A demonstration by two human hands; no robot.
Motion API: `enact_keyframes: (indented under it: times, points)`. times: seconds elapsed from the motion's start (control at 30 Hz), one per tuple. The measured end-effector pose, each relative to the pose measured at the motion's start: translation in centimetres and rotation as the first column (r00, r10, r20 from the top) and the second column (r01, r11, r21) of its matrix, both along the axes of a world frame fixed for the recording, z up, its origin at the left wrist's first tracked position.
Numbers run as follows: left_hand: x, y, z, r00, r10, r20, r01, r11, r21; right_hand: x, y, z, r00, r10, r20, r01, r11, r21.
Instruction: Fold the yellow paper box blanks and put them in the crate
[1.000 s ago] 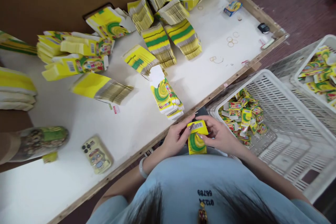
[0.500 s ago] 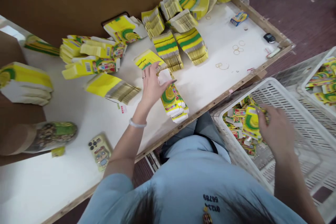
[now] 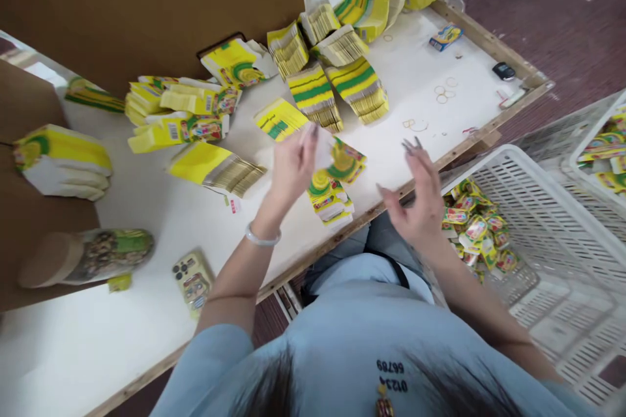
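Head view: my left grip [image 3: 293,166] pinches a flat yellow-green printed carton blank [image 3: 345,159] above the stack [image 3: 328,199]. My right grip [image 3: 415,199] hovers just beside it, fingers spread, empty.

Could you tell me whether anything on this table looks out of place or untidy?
Yes: loose rubber bands lie scattered on the table near its far corner, and the stacks of flat cartons have toppled and fanned out unevenly instead of standing squared.

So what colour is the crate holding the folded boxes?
White crate, clearest in the head view.
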State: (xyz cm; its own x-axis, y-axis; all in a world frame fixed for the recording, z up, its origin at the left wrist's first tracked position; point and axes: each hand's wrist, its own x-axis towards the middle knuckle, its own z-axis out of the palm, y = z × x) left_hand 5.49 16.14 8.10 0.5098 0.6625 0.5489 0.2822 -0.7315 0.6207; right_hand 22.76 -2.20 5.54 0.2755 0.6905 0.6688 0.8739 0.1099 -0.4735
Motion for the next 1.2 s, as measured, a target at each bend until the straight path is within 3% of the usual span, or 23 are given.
enact_keyframes:
  times: [0.1,0.2,0.33,0.43,0.5,0.63,0.73,0.8,0.9,1.07,1.13,1.2]
  points:
    - [0.7,-4.8,1.5,0.991,-0.12,0.059,0.124,0.988,-0.087,-2.3,2.1,0.3,0.994,0.087,0.065,-0.089,0.996,0.026]
    - [0.5,-7.5,1.5,0.981,-0.135,0.139,0.159,0.971,-0.177,-3.0,1.8,-0.3,0.991,0.126,0.041,-0.126,0.992,0.005]
    - [0.1,-9.9,-1.1,0.92,-0.313,0.234,0.367,0.898,-0.242,-3.0,-0.5,-1.1,0.971,0.158,-0.179,-0.151,0.987,0.055]
    - [0.5,-12.2,-3.8,0.832,-0.523,0.184,0.554,0.788,-0.267,-3.5,-1.7,-1.6,0.929,0.062,-0.366,-0.037,0.997,0.073]
    - [0.7,-13.4,-5.1,0.802,-0.575,0.163,0.593,0.731,-0.337,-4.1,-2.1,-1.9,0.883,0.019,-0.469,0.008,0.998,0.057]
    - [0.5,-14.4,-6.0,0.846,-0.493,0.204,0.531,0.745,-0.403,-4.8,-2.5,-2.5,0.713,-0.011,-0.701,-0.027,0.999,-0.044]
    - [-0.1,-14.5,-5.7,0.901,-0.389,0.193,0.432,0.753,-0.497,-4.9,-2.8,-2.4,0.65,-0.089,-0.754,0.011,0.994,-0.108]
    - [-0.6,-14.9,-5.5,0.932,-0.323,0.164,0.355,0.729,-0.585,-5.0,-3.2,-2.4,0.615,-0.124,-0.779,0.023,0.99,-0.139]
    - [-1.1,-16.0,-5.5,0.948,-0.278,0.158,0.306,0.65,-0.695,-5.2,-4.2,-2.9,0.57,-0.136,-0.81,-0.01,0.985,-0.172]
    - [-2.2,-17.6,-6.4,0.923,-0.235,0.306,0.384,0.479,-0.789,-4.9,-6.6,-3.8,0.696,-0.113,-0.709,-0.011,0.986,-0.168]
    - [-2.7,-17.7,-6.6,0.9,-0.257,0.352,0.432,0.414,-0.801,-4.4,-7.1,-3.5,0.669,-0.076,-0.74,-0.088,0.98,-0.18]
    - [-3.2,-17.6,-6.5,0.879,-0.298,0.373,0.463,0.345,-0.816,-3.9,-7.2,-3.0,0.582,-0.036,-0.813,-0.225,0.953,-0.204]
